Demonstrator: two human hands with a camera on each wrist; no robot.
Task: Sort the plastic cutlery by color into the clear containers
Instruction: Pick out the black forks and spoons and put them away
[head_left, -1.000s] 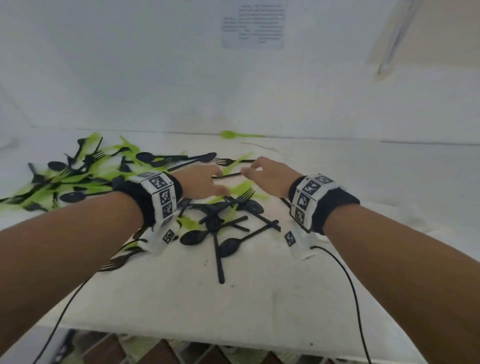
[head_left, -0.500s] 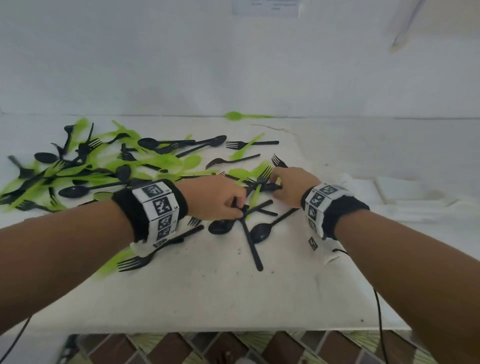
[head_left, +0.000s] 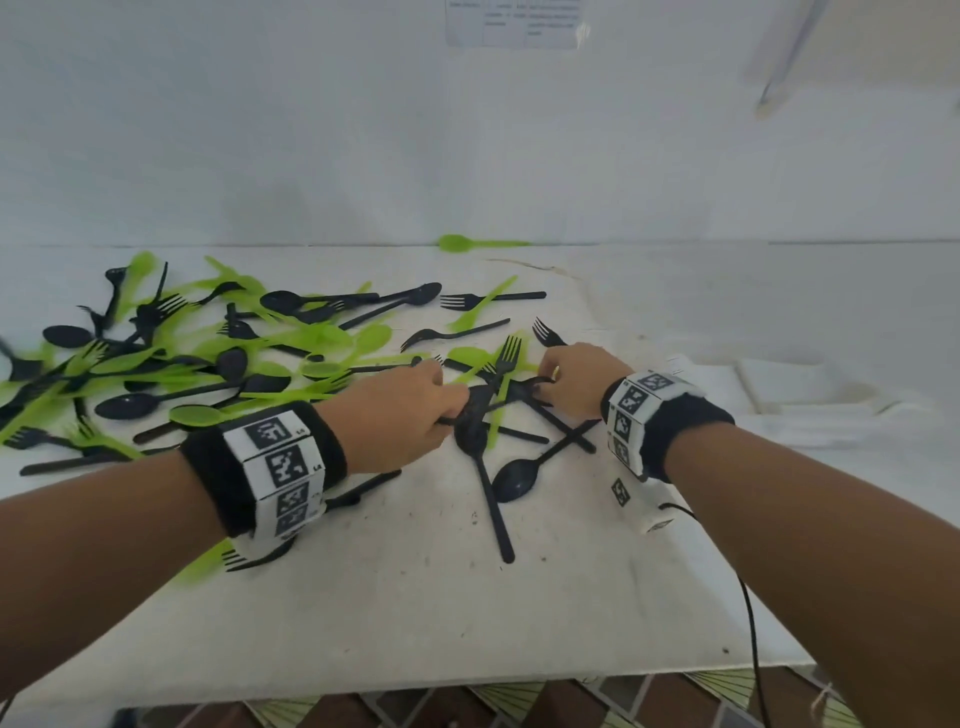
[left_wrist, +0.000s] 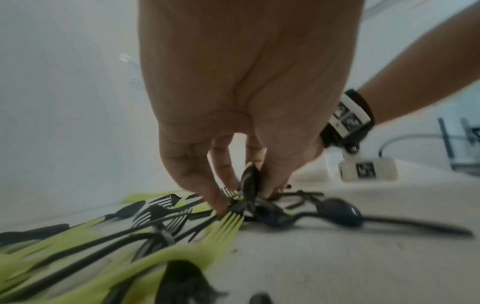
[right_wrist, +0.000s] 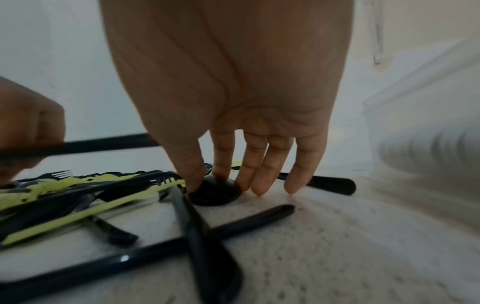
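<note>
Glossy black and translucent lime-green plastic cutlery (head_left: 208, 364) lies tangled across the left and middle of the matte, speckled white tabletop (head_left: 415, 613); thin flat handles cross rounded spoon bowls and slim fork tines; the left hand (head_left: 400, 410) pinches a black spoon (left_wrist: 249, 181) between thumb and curled fingers (left_wrist: 197, 176) above the pile; the right hand (head_left: 571, 379) reaches down with its thumb and forefinger pinching a domed black spoon bowl (right_wrist: 215, 193) lying on the tabletop; a ribbed clear container (right_wrist: 428, 144) stands blurred to the right.
</note>
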